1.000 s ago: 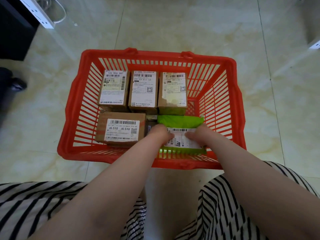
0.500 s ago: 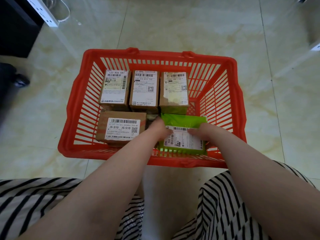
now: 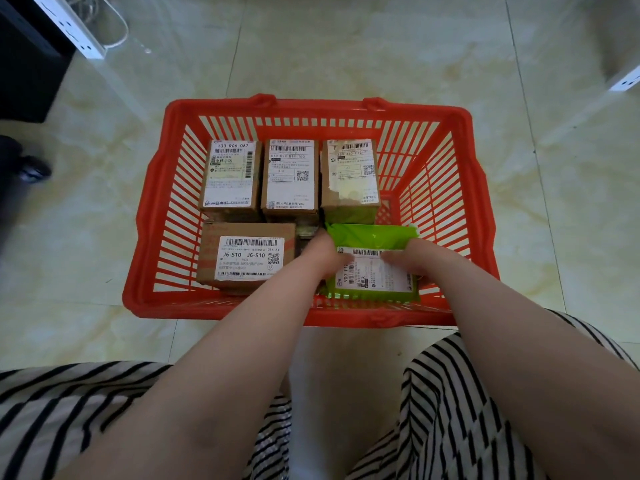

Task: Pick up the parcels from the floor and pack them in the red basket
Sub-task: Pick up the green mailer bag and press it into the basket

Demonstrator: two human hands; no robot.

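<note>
The red basket stands on the tiled floor in front of me. Three brown labelled boxes line its far side, and a wider brown box lies at the near left. A green bagged parcel with a white label sits in the near right corner. My left hand grips the parcel's left edge, fingers over the label. My right hand holds its right side, fingers also on the label. The fingertips nearly meet on the label.
A white power strip with a cable lies at the top left beside dark furniture. A black shoe is at the left edge. Another white object is at the right edge. My striped clothing fills the bottom.
Both hands have pushed the green parcel a little lower and flatter into the basket's near right corner. The brown boxes have not moved.
</note>
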